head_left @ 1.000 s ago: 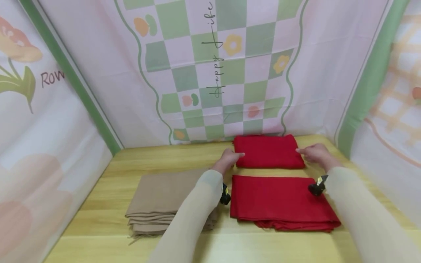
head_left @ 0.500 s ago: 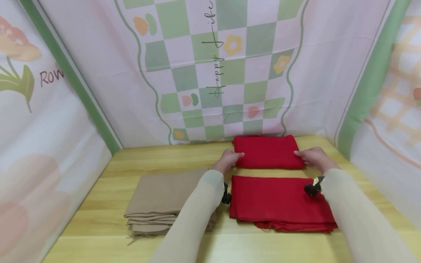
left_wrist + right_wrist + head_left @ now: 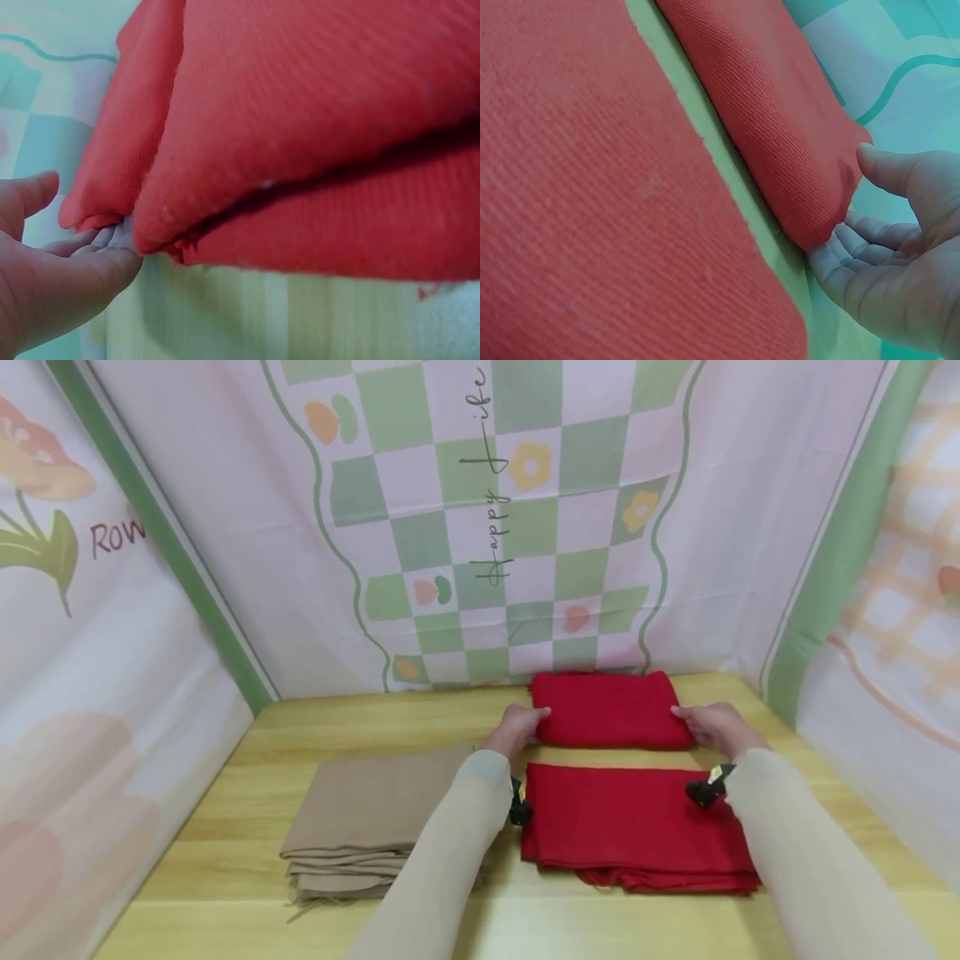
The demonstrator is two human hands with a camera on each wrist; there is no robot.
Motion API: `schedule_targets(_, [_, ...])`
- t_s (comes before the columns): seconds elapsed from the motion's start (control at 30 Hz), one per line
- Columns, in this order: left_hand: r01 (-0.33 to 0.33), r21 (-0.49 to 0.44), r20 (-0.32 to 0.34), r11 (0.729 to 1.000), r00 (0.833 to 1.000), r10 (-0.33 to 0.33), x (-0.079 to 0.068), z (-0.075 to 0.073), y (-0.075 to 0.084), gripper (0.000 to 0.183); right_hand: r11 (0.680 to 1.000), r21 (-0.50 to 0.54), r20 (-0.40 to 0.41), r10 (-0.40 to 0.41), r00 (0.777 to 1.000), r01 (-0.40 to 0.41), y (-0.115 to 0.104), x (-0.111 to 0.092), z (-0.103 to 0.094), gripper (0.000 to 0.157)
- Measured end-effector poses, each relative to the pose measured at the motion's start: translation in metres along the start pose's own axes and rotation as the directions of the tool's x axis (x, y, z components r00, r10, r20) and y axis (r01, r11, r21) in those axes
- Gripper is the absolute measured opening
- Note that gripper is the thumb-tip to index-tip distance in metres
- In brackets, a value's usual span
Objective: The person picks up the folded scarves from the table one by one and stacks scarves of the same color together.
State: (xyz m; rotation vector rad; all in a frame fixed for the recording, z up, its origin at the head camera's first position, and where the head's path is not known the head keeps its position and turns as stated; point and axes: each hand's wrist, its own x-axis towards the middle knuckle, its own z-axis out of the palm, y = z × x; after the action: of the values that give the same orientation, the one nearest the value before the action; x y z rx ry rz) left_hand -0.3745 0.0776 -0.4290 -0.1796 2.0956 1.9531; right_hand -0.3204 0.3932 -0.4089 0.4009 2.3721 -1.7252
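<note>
A folded red cloth (image 3: 609, 710) lies at the back of the wooden table, by the patterned backdrop. At its left end is my left hand (image 3: 517, 727). In the left wrist view the fingers (image 3: 112, 238) reach beneath the cloth's edge, while the thumb stands apart from it; the fingertips are hidden. My right hand (image 3: 716, 725) holds the cloth's right end, the thumb against its upper side and the fingers (image 3: 840, 259) at the lower edge. Nearer me lies a red cloth stack (image 3: 637, 818), apart from the back one.
Several folded beige cloths (image 3: 367, 802) are stacked on the left part of the wooden table (image 3: 217, 827), partly behind my left sleeve. A checked fabric backdrop (image 3: 480, 527) closes off the back, and printed fabric hangs at both sides.
My right hand has moved slightly left, onto the back red cloth's right end. My left hand stays at the other end. The back cloth has hardly shifted.
</note>
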Motion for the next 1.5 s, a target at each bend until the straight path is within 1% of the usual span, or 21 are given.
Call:
schedule_targets(0.03, [-0.016,-0.031,0.013,0.999,1.000,0.017,0.012,0.000,-0.008,0.048,1.000,-0.008,0.001,0.000,1.000,0.000,0.001,0.000,0.000,0.070])
schedule_targets(0.13, [-0.007,-0.071,0.031,0.997,0.999,0.010,0.019,-0.001,-0.012,0.056,1.000,-0.022,0.010,0.003,1.000,-0.003,0.001,-0.002,0.002,0.074])
schedule_targets(0.23, [-0.008,-0.089,0.029,0.996,1.000,0.011,0.012,-0.001,-0.008,0.057,1.000,-0.013,0.012,0.012,1.000,-0.012,0.001,-0.002,0.002,0.074])
schedule_targets(0.27, [0.009,-0.091,0.021,0.996,1.000,-0.007,-0.001,-0.001,0.000,0.056,1.000,-0.007,0.012,0.016,1.000,-0.016,0.001,-0.002,0.002,0.074])
schedule_targets(0.3, [0.013,-0.094,0.017,0.995,1.000,-0.012,-0.010,-0.001,0.005,0.054,1.000,-0.005,0.010,0.016,1.000,-0.016,0.001,-0.001,0.002,0.074])
schedule_targets(0.4, [0.007,-0.105,0.005,0.994,1.000,-0.007,-0.017,0.000,0.008,0.053,0.999,0.048,0.002,0.017,1.000,-0.017,0.001,0.001,0.003,0.052])
schedule_targets(0.47, [0.013,-0.112,0.002,0.994,1.000,-0.013,-0.017,0.001,0.009,0.052,0.996,0.087,-0.002,0.015,1.000,-0.015,0.001,0.003,0.004,0.035])
schedule_targets(0.5, [0.021,-0.109,0.005,0.994,1.000,-0.020,-0.014,0.000,0.008,0.052,0.994,0.110,-0.001,0.015,1.000,-0.015,0.001,0.004,0.005,0.028])
schedule_targets(0.53, [0.020,-0.109,0.005,0.994,1.000,-0.020,-0.004,0.001,0.002,0.053,0.991,0.131,0.002,0.016,1.000,-0.016,0.001,0.004,0.005,0.022])
schedule_targets(0.57, [0.020,-0.107,0.003,0.994,1.000,-0.020,-0.003,0.002,0.003,0.053,0.990,0.141,0.008,0.014,1.000,-0.015,0.001,0.005,0.005,0.022])
schedule_targets(0.63, [0.026,-0.124,0.026,0.992,0.999,-0.023,0.025,0.004,-0.011,0.053,0.988,0.152,0.021,0.011,1.000,-0.014,0.001,0.004,0.006,0.023])
schedule_targets(0.73, [0.029,-0.154,0.062,0.988,0.998,-0.020,0.072,0.008,-0.035,0.053,0.986,0.167,0.039,0.014,0.999,-0.020,0.001,0.005,0.006,0.022])
schedule_targets(0.8, [0.052,-0.181,0.100,0.982,0.994,-0.034,0.095,0.008,-0.048,0.052,0.982,0.185,0.045,0.021,0.999,-0.029,0.001,0.005,0.007,0.021])
schedule_targets(0.83, [0.066,-0.183,0.105,0.981,0.993,-0.047,0.093,0.009,-0.047,0.049,0.980,0.196,0.047,0.024,0.999,-0.033,0.000,0.005,0.007,0.020])
schedule_targets(0.87, [0.056,-0.180,0.112,0.982,0.993,-0.036,0.095,0.009,-0.048,0.050,0.978,0.205,0.047,0.026,0.999,-0.035,0.000,0.005,0.007,0.020])
schedule_targets(0.93, [0.067,-0.164,0.111,0.984,0.993,-0.049,0.077,0.008,-0.037,0.048,0.975,0.218,0.041,0.028,0.999,-0.037,-0.001,0.005,0.008,0.019])
schedule_targets(1.07, [0.078,-0.128,0.105,0.989,0.992,-0.064,0.027,0.003,-0.011,0.043,0.970,0.239,0.032,0.036,0.999,-0.043,-0.002,0.003,0.009,0.016])
schedule_targets(1.1, [0.092,-0.123,0.101,0.988,0.992,-0.080,0.014,0.001,-0.004,0.041,0.967,0.249,0.032,0.041,0.999,-0.047,-0.003,0.003,0.009,0.016])
schedule_targets(1.17, [0.084,-0.116,0.095,0.990,0.993,-0.074,0.003,0.000,0.001,0.039,0.964,0.259,0.028,0.049,0.998,-0.055,-0.004,0.002,0.010,0.015])
schedule_targets(1.23, [0.084,-0.118,0.099,0.989,0.992,-0.073,-0.003,-0.001,0.003,0.040,0.964,0.261,0.025,0.055,0.998,-0.060,-0.004,0.001,0.010,0.015])
schedule_targets(1.5, [0.082,-0.145,0.117,0.986,0.991,-0.065,-0.003,-0.001,0.003,0.047,0.972,0.225,0.019,0.066,0.998,-0.069,-0.005,0.001,0.010,0.017])
